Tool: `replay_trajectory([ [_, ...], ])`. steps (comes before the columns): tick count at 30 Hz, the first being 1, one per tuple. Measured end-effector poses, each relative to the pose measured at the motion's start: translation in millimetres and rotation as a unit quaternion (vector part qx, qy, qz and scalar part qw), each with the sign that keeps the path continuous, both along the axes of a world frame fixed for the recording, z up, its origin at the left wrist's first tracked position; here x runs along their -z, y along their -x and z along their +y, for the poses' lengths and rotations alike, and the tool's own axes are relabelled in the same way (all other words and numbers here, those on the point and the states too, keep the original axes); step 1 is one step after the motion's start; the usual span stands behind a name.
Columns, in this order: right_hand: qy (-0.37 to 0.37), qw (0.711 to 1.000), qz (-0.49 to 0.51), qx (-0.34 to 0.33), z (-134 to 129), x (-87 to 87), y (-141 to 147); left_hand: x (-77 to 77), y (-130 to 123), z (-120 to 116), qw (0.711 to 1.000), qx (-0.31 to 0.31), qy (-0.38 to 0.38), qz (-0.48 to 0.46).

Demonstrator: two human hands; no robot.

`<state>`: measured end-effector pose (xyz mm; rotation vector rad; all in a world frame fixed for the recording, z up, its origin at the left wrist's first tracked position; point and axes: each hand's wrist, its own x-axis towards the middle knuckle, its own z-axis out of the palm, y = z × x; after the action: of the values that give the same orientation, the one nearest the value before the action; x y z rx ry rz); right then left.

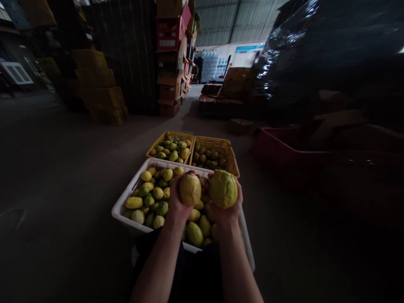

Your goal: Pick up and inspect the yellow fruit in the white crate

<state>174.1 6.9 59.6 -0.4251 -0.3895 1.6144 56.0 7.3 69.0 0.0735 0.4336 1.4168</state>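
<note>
My left hand (177, 202) is wrapped round a smaller yellow fruit (190, 190). In my right hand (232, 210) rests a larger, bumpy yellow-green fruit (223, 189), with fingers round its sides. Both hands are side by side above a white crate (126, 195) full of yellow and green fruits, such as the green-yellow one (195, 234) near its front edge. The fingertips at the back of both fruits are partly hidden.
Behind the white crate stand two yellow crates, the left (150, 148) and the right (232, 153), both with fruits. A red bin (284, 145) is at the right. Stacked cartons (168, 75) and a plastic-wrapped stack (303, 54) rise further back.
</note>
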Motion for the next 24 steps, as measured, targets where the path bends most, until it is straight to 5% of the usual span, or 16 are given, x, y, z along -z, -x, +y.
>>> replay_trajectory([
  [14, -0.006, 1.0, 0.009, 0.018, -0.4, -5.6, 2.6, 1.4, -1.1, 0.9, 1.0, 0.004, -0.004, -0.005],
  [20, 0.151, 0.985, 0.088, 0.012, 11.7, 3.0, 5.9, 1.4, 2.8, 3.7, 0.998, -0.009, 0.037, -0.057],
  [24, 0.189, 0.976, 0.099, 0.029, 16.1, 8.4, 6.3, 4.5, 3.9, 6.0, 0.995, -0.031, 0.076, -0.059],
])
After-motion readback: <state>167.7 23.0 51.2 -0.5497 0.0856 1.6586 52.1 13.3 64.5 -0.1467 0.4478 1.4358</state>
